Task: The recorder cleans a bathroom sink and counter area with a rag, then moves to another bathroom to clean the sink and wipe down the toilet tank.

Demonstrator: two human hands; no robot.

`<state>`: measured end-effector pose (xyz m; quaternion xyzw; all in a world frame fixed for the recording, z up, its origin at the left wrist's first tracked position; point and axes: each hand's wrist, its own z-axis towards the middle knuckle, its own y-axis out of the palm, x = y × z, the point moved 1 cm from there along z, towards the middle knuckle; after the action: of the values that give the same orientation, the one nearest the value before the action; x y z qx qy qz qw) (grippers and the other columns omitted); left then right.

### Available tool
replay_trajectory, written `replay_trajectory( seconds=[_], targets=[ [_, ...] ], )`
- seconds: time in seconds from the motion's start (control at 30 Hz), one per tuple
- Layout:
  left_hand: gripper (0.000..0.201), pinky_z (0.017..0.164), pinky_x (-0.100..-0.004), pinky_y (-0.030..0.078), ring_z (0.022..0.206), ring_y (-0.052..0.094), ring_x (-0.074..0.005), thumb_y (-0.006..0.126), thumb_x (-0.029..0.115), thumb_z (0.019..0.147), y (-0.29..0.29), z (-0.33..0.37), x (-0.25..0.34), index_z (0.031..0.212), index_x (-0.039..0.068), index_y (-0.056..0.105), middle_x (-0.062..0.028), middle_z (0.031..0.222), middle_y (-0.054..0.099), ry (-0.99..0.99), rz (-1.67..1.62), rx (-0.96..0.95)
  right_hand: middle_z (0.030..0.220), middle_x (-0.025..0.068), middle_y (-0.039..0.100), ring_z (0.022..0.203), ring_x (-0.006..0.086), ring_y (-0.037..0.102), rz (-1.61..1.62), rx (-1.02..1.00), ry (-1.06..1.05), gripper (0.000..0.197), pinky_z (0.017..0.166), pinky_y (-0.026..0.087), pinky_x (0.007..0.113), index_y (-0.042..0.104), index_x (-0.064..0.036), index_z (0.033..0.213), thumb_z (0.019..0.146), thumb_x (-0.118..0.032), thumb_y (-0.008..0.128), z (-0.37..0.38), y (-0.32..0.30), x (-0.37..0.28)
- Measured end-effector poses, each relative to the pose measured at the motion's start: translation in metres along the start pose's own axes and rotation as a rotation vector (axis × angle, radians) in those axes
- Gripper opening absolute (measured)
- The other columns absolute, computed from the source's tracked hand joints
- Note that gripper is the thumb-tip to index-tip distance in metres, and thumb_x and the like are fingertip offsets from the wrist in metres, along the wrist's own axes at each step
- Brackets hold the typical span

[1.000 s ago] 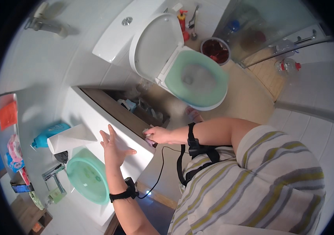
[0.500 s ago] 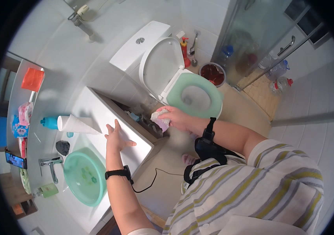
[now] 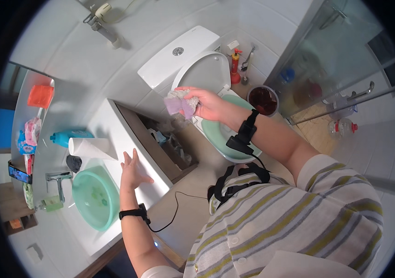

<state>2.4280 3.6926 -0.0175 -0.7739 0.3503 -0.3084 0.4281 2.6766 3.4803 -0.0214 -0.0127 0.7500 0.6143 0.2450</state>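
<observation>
My right hand (image 3: 209,105) is closed around a crumpled lilac-and-white cleaning cloth (image 3: 181,105) with a bumpy white side. Both are above the toilet, in front of its raised lid (image 3: 206,72) and near the pale green seat (image 3: 220,139). My left hand (image 3: 134,171) holds nothing; its fingers are spread over the white counter (image 3: 149,164), close to the front edge. Whether the palm touches the surface, I cannot tell. Left of that hand lie a white paper roll (image 3: 91,147) with a loose end and a blue bottle (image 3: 70,136).
A green basin (image 3: 95,199) stands beside the faucet (image 3: 59,183). A dark lump (image 3: 73,163) lies near it. The open cabinet side (image 3: 160,139) holds plastic bags. Right of the toilet are a red bottle (image 3: 235,65), a bin (image 3: 263,99) and a glass shower door (image 3: 317,60).
My right hand has lifted the cloth up and away from beside the cabinet to in front of the toilet lid. My left hand stays spread over the counter. The view has shifted slightly.
</observation>
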Motion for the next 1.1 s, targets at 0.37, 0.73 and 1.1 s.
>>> replay_trajectory(
  seconds=[0.37, 0.73, 1.1],
  targets=[
    [0.130, 0.102, -0.0419, 0.029, 0.127, 0.012, -0.0436, 0.085, 0.012, 0.023, -0.006, -0.007, 0.010, 0.136, 0.021, 0.021, -0.0196, 0.141, 0.010, -0.129, -0.089, -0.026, 0.094, 0.0144, 0.055, 0.081, 0.0200, 0.056, -0.978, 0.330, -0.204, 0.043, 0.059, 0.046, 0.030, 0.043, -0.0031, 0.116, 0.075, -0.011, 0.054, 0.098, -0.003, -0.053],
    [0.075, 0.095, -0.0347, 0.036, 0.114, 0.043, -0.0335, 0.074, 0.027, 0.062, -0.042, 0.042, 0.108, 0.125, 0.002, 0.041, -0.0232, 0.125, 0.041, 0.142, -0.218, -0.039, 0.129, 0.0245, 0.033, 0.121, 0.0331, 0.033, -2.129, 0.322, -0.150, 0.054, 0.098, 0.030, 0.039, 0.032, 0.0004, 0.125, 0.078, -0.017, 0.050, 0.181, -0.073, -0.063],
    [0.065, 0.094, -0.0516, 0.033, 0.123, 0.032, -0.0310, 0.060, 0.029, 0.078, -0.046, 0.167, 0.123, 0.129, 0.002, 0.030, -0.0176, 0.135, 0.030, 0.080, -0.109, 0.103, 0.129, 0.0193, 0.037, 0.120, 0.0351, 0.033, -2.590, 0.096, -0.440, 0.044, 0.100, 0.022, 0.044, 0.043, -0.0007, 0.119, 0.081, -0.022, 0.045, 0.240, -0.059, -0.030]
  ],
)
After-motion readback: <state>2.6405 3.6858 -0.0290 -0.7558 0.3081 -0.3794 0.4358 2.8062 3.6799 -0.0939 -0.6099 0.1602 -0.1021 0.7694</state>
